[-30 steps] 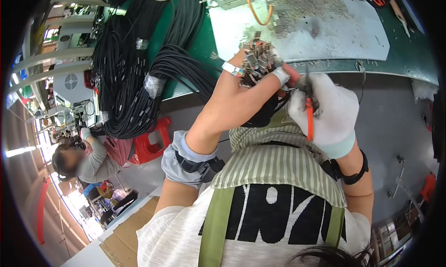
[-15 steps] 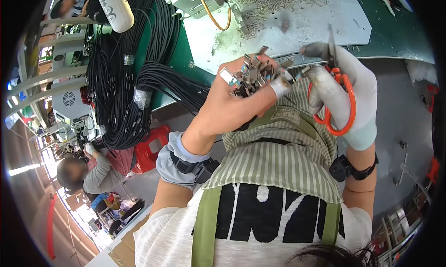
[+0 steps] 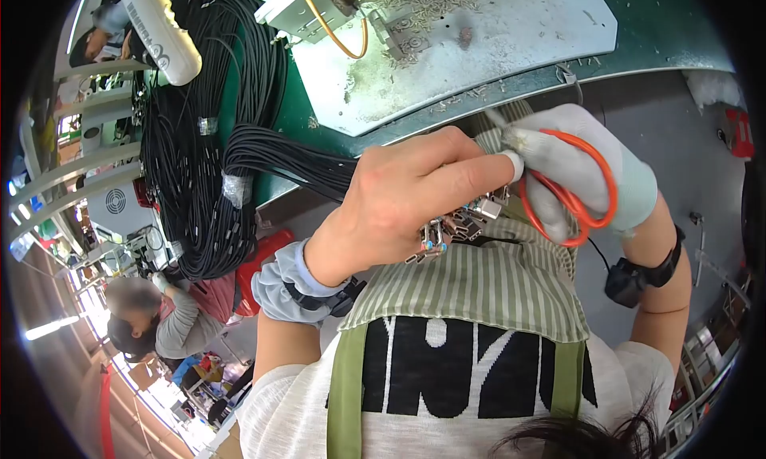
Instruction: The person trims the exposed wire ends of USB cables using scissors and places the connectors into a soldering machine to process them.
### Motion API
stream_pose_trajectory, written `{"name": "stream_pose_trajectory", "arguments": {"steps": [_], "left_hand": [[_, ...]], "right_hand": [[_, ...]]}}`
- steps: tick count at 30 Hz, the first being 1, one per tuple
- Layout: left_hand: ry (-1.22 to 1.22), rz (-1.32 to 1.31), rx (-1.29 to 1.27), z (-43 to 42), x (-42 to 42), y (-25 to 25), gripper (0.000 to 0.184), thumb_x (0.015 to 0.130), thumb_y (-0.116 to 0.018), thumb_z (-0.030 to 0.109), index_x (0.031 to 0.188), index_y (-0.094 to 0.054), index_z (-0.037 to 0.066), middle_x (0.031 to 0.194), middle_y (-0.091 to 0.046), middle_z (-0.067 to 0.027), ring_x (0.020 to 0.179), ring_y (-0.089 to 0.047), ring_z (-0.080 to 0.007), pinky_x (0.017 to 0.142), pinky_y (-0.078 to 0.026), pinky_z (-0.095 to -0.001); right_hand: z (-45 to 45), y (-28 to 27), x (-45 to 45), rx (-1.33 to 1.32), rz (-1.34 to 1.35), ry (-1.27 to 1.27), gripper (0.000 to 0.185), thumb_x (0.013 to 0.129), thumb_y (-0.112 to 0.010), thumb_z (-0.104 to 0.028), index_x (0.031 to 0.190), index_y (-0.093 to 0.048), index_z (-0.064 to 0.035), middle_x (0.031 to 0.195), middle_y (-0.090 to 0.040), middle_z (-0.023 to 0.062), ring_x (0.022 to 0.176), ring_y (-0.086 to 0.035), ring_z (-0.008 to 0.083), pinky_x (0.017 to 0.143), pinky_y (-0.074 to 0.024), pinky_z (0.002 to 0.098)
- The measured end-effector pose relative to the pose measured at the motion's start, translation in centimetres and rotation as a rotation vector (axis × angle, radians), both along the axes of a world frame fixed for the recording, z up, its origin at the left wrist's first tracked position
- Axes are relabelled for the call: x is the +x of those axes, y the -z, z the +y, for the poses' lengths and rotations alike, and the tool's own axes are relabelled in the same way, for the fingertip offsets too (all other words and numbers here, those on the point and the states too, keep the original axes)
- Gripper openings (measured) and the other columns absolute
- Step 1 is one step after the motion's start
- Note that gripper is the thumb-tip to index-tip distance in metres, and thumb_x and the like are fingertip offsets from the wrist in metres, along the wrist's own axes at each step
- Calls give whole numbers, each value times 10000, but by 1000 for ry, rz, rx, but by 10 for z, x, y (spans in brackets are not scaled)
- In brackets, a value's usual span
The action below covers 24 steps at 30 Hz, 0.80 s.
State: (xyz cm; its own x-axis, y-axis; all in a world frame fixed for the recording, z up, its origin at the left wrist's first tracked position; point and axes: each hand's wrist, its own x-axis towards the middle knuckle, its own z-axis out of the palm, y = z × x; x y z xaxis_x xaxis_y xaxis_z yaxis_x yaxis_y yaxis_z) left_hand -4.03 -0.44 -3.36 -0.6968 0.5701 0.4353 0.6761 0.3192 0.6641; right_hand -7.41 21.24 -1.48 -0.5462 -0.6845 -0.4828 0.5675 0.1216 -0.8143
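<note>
Metal connectors [image 3: 469,222]: clustered bunch below the left hand's fingers, over the striped apron [image 3: 471,283]; silvery shells, bits of blue among them.
Left hand [image 3: 391,195]: back upward, fingers curled over the bunch, white cover on one fingertip.
Right hand [image 3: 586,152]: white-gloved, closed on orange-handled scissors [image 3: 613,194]; blades mostly hidden.
Gap between hands: fingertips touching or nearly so; cannot tell whether anything is pinched there.
Black cables [image 3: 299,157]: thick hanks at left, clear wrap [image 3: 236,189] round one, which runs toward the left hand.
White board [image 3: 479,76]: on green table [image 3: 674,28], beyond the hands; small pale scraps scattered over it, densest toward the far side.
Machine [image 3: 295,12]: boxy, at the board's left, orange hose [image 3: 343,52] looping down.
Forearms: dark strapped device on each.
Co-worker [image 3: 187,323]: far left, grey sleeves, near a red stool [image 3: 259,259].
</note>
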Motion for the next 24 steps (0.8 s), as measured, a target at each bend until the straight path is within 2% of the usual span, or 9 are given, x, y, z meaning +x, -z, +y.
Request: {"name": "stream_pose_trajectory", "arguments": {"steps": [2, 7, 10, 13, 17, 19, 21, 22, 24], "left_hand": [[36, -41, -80, 2, 1, -4, 352, 675, -662, 61, 1027, -640, 59, 804, -587, -69, 645, -595, -235, 513, -481, -302], [174, -134, -1, 4, -1, -1, 264, 733, -662, 19, 994, -637, 45, 802, -596, -51, 644, -597, -170, 537, -479, -281], [-206, -798, 671, 18, 15, -2, 164, 795, -669, 8, 953, -628, 18, 799, -606, -10, 669, -573, -76, 578, -466, -245], [-393, -889, 600, 12, 8, -12, 133, 808, -676, 22, 926, -617, 4, 791, -602, 11, 688, -541, -41, 604, -449, -221], [-518, -914, 580, 8, 7, -9, 154, 786, -698, 22, 906, -605, -4, 765, -595, 22, 694, -513, -19, 612, -428, -195], [-524, -912, 585, 9, 7, -8, 169, 772, -707, 19, 902, -602, -5, 754, -593, 23, 692, -507, -16, 610, -422, -188], [-524, -807, 422, 10, 6, -7, 165, 768, -701, 12, 890, -590, -2, 742, -584, 25, 677, -503, -12, 596, -416, -179], [-523, -754, 342, 11, 6, -6, 163, 766, -698, 9, 884, -584, -1, 736, -580, 26, 669, -500, -10, 590, -413, -174], [-510, -692, 348, 15, 6, -4, 179, 768, -697, 1, 907, -584, 6, 743, -574, 28, 659, -493, -12, 583, -400, -172]], "right_hand": [[9, 6, 1, -16, -13, -85, 270, 922, -418, -163, 772, -546, 21, 490, -520, 38, 357, -476, 112, 390, -390, 223], [3, 20, 15, -164, -73, 56, 234, 899, -474, -182, 794, -572, 3, 541, -566, 53, 403, -525, 135, 406, -404, 232], [-14, 13, 22, -206, 28, 200, 166, 880, -532, -140, 799, -588, -6, 577, -598, 80, 409, -536, 177, 416, -431, 257], [-33, 23, 23, 306, 1330, 500, 167, 780, -614, -105, 922, -609, -18, 608, -575, 78, 488, -565, 197, 464, -428, 292], [-31, 24, 17, 476, 1656, 548, 221, 742, -645, -38, 961, -616, -30, 609, -561, 97, 471, -551, 246, 486, -446, 322], [-30, 18, 24, 556, 1610, 426, 221, 741, -645, -39, 960, -617, -34, 635, -572, 101, 500, -565, 250, 500, -452, 323], [-28, 13, 34, 715, 1507, 186, 222, 739, -644, -41, 960, -621, -43, 686, -595, 109, 559, -592, 257, 529, -463, 327], [-26, 15, 35, 722, 1502, 187, 222, 739, -644, -41, 960, -621, -43, 686, -595, 109, 559, -592, 257, 529, -463, 327], [-23, 19, 39, 683, 1215, 171, 188, 728, -662, -94, 904, -605, -60, 713, -588, 96, 618, -595, 261, 556, -473, 341]]}}
